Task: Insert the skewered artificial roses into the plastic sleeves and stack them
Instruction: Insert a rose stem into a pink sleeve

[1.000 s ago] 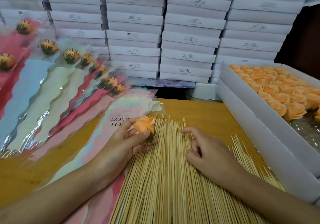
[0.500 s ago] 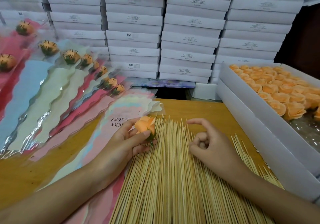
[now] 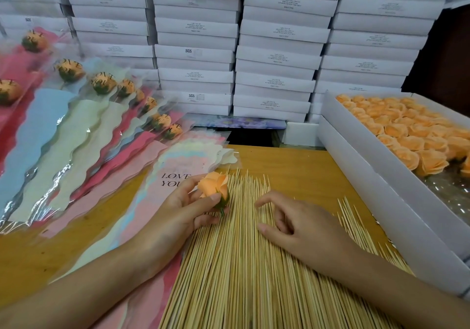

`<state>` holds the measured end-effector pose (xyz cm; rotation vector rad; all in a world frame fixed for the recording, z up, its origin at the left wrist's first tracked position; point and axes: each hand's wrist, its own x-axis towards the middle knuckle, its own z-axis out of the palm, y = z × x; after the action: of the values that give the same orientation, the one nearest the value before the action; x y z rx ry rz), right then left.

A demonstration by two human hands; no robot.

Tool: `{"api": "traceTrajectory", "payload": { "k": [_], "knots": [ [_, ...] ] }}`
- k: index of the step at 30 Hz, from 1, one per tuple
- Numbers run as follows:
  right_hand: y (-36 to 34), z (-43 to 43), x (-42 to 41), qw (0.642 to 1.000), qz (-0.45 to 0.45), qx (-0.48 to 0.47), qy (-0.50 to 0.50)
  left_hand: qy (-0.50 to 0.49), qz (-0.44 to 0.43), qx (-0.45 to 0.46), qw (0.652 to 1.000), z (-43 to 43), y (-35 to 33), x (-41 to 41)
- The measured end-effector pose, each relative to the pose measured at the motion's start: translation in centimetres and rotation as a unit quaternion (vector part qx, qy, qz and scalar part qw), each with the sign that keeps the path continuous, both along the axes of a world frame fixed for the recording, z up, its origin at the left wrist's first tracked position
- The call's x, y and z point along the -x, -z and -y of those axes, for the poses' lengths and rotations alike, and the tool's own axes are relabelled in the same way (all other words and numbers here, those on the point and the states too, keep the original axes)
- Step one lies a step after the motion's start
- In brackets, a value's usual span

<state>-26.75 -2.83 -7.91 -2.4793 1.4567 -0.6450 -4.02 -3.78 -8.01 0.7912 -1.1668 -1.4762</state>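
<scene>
Left hand (image 3: 183, 209) partly covers the rose (image 3: 212, 185) it grips.

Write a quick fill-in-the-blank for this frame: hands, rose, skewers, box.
The left hand grips an artificial rose head whose petals are ____.
The right hand, over the pile of thin bamboo skewers, holds ____.
The long white cardboard box of loose rose heads sits on the person's ____ side.
The pink plastic sleeve beside the left hand reads LOVE ____.
Missing: orange; nothing; right; YOU.
</scene>
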Motion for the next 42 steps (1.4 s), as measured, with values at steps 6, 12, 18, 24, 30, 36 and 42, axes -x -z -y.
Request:
{"api": "traceTrajectory", "payload": {
  "k": [6,12,18,24,30,36,42],
  "knots": [
    [-0.2,0.1,0.2,0.999,0.001,-0.018,0.037,0.004,0.007,0.005,1.0,0.0,0.1,0.0],
    [0.0,0.3,0.3,0.997,0.051,-0.04,0.048,0.005,0.009,0.004,1.0,0.1,0.2,-0.2],
    [-0.1,0.6,0.5,0.965,0.248,-0.066,0.056,0.007,0.016,0.002,1.0,0.1,0.3,-0.3],
    [-0.7,1.1,0.4,0.865,0.478,-0.138,0.064,0.005,0.014,0.003,1.0,0.0,0.1,-0.1],
    [-0.9,1.4,0.6,0.821,0.55,-0.141,0.065,0.004,0.01,0.003,1.0,0.0,0.0,0.0],
    [-1.2,0.9,0.2,0.804,0.561,-0.198,0.018,0.002,0.004,-0.002,1.0,-0.1,-0.1,0.1],
    [-1.6,0.5,0.1,0.752,0.586,-0.299,-0.035,0.004,0.006,-0.012,1.0,-0.2,-0.2,-0.1]
  ]
}}
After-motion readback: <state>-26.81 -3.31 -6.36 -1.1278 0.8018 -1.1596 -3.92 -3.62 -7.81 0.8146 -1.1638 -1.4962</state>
